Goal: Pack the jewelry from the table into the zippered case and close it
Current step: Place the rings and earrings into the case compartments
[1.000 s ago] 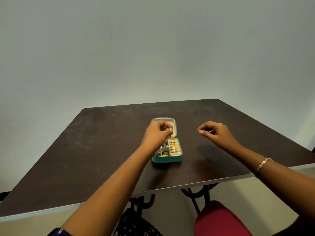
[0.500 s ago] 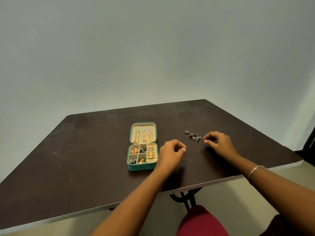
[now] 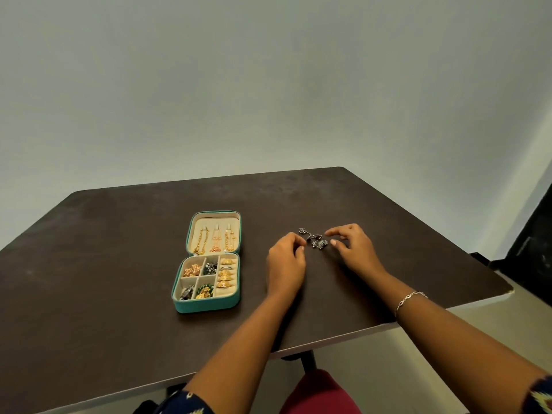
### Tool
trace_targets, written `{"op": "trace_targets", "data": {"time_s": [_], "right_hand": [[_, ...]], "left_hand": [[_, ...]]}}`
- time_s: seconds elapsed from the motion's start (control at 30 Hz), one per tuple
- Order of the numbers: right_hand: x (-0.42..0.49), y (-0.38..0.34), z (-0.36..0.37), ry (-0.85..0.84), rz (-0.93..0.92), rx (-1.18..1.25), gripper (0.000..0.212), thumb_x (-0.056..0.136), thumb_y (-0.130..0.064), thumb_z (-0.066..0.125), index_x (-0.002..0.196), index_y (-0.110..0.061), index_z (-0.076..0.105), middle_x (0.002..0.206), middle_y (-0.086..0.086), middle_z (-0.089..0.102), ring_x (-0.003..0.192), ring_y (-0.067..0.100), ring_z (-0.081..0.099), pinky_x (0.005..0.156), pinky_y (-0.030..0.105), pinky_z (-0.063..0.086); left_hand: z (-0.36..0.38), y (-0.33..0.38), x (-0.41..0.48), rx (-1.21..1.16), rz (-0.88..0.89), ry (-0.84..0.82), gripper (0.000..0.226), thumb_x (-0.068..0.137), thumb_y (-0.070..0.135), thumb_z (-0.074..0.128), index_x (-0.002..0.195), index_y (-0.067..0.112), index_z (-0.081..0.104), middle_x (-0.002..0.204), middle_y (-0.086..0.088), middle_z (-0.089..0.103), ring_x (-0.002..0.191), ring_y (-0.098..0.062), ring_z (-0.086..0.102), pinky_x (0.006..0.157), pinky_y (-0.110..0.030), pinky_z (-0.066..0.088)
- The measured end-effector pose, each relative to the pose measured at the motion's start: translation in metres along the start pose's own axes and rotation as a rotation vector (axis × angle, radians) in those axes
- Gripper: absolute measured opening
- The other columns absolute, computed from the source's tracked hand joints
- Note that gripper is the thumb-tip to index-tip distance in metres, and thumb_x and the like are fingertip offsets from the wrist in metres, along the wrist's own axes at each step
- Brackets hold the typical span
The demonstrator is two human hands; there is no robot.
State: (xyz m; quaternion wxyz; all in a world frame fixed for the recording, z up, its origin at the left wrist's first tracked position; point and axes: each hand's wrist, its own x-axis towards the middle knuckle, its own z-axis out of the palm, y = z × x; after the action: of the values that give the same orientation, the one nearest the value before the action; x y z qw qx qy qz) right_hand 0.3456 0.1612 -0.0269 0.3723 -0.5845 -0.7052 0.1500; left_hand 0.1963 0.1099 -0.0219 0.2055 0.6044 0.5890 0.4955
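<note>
Jewelry pieces (image 3: pixel 314 239), dark silver, sit on the table (image 3: pixel 89 264) right of the open zippered case (image 3: pixel 206 306), strung slantwise between both hands: right hand (image 3: pixel 354 249) closest, thumb and forefinger spread just beside them, left hand (image 3: pixel 285 261) fingers curled together, nothing visibly held.

Dark table (image 3: pixel 104 264): open case (image 3: pixel 206 306), loose jewelry (image 3: pixel 319 243).

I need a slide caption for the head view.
Left hand and right hand flank dark jewelry beside open teal case.

Left hand (image 3: pixel 286 264) curled, right hand (image 3: pixel 354 251) half-open.
</note>
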Motion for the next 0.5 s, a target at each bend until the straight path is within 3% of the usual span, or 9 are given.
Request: {"op": "trace_targets", "data": {"time_s": [0.3,0.5], "right_hand": [[0.017,0.004,0.004,-0.012,0.014,0.047,0.005,0.079,-0.014,0.068,0.082,-0.017,0.07,0.099,0.007,0.055,0.091,0.018,0.056,0.085,0.032,0.046],[0.021,0.009,0.005,0.002,0.029,0.149,0.0,0.078,-0.016,0.07,0.078,-0.016,0.07,0.096,0.0,0.053,0.089,0.01,0.053,0.072,0.016,0.04]], "left_hand": [[0.018,-0.004,0.028,0.081,0.025,-0.031,0.012,0.084,0.008,0.053,0.087,0.014,0.062,0.094,-0.001,0.067,0.089,-0.018,0.06,0.078,-0.032,0.047],[0.024,-0.013,0.038,0.025,0.071,-0.01,0.014,0.083,0.008,0.056,0.08,0.02,0.061,0.085,0.003,0.066,0.077,-0.013,0.058,0.07,-0.029,0.047]]}}
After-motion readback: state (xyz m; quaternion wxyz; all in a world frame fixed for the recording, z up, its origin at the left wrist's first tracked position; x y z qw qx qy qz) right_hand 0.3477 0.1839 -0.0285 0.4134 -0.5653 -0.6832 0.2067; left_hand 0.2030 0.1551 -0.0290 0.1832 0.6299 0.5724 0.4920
